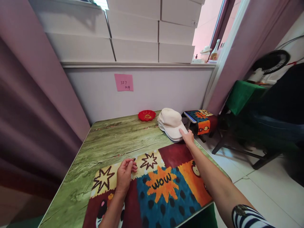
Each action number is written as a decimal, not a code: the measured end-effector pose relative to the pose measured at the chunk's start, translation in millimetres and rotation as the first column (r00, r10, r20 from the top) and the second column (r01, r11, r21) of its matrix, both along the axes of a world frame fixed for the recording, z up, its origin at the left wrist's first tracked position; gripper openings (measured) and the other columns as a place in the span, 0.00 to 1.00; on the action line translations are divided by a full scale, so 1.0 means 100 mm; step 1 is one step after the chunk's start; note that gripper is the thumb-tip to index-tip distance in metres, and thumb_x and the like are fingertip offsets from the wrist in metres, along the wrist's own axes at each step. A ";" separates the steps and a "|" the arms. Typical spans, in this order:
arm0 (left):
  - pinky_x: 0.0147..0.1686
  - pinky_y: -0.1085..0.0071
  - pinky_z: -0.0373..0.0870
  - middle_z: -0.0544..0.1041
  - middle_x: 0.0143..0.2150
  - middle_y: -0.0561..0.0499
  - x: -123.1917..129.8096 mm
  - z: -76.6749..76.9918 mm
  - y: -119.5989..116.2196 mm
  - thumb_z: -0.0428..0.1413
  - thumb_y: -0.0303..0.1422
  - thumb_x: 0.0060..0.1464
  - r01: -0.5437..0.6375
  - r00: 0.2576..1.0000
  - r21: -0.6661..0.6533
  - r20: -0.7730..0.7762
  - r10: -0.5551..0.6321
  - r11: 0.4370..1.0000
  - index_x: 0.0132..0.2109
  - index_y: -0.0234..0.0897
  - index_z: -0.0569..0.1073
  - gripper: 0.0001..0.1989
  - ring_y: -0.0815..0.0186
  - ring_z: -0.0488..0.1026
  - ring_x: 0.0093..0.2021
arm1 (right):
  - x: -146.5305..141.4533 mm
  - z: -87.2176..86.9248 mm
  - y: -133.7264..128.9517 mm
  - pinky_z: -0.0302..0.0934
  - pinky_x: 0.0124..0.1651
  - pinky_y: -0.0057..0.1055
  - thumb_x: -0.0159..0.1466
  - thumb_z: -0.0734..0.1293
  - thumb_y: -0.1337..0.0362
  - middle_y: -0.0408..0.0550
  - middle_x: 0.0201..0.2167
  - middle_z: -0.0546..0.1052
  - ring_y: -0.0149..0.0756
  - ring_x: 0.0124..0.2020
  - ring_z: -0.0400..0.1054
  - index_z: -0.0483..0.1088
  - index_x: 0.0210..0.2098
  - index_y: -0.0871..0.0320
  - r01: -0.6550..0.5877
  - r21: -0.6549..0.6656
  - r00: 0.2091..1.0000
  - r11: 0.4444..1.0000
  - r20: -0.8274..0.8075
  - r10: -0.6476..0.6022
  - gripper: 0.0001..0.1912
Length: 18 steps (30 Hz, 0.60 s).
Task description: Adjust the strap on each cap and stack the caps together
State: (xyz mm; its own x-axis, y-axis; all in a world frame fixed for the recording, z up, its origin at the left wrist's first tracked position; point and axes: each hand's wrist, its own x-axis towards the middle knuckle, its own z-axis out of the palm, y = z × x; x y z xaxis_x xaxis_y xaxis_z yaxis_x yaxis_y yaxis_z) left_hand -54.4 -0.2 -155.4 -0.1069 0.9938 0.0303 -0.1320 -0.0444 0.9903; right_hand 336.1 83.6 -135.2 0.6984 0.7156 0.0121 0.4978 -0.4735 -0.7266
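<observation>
A stack of caps (169, 118), cream-white on top with a darker brim edge showing lower down, sits near the back right of the table. My right hand (188, 137) reaches across to it, thumb over the top cap's brim and fingers underneath. How many brims it grips is hidden. Over the patterned mat (163, 202), my left hand (126, 171) is closed, thumb against curled fingers. A tiny dark spot shows by its fingertips; whether the hand holds it or it belongs to the mat's print, I cannot tell.
A red scalloped dish (146, 115) stands left of the caps on the wood-print table (114, 136). Beyond the right edge is a stool (200, 120) with a patterned cover and a phone-like object. A person in dark clothes sits farther right, near a fan (273, 61).
</observation>
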 end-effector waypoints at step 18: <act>0.26 0.71 0.71 0.77 0.29 0.51 0.04 0.07 -0.06 0.62 0.45 0.48 -0.009 0.999 0.004 -0.047 0.009 1.000 0.37 0.35 0.71 0.18 0.68 0.73 0.24 | -0.31 0.01 -0.30 0.52 0.64 0.48 0.58 0.66 0.43 0.67 0.68 0.57 0.57 0.66 0.55 0.48 0.70 0.62 -0.054 0.043 0.989 0.998 0.140 0.048 0.49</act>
State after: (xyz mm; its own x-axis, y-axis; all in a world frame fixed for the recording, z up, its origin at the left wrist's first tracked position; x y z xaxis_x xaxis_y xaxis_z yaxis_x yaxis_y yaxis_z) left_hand -50.6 -5.8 -148.0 -0.1144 0.9927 0.0388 -0.0849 -0.0487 0.9952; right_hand 304.8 53.5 -134.0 0.6501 0.7468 0.1401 0.6180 -0.4124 -0.6693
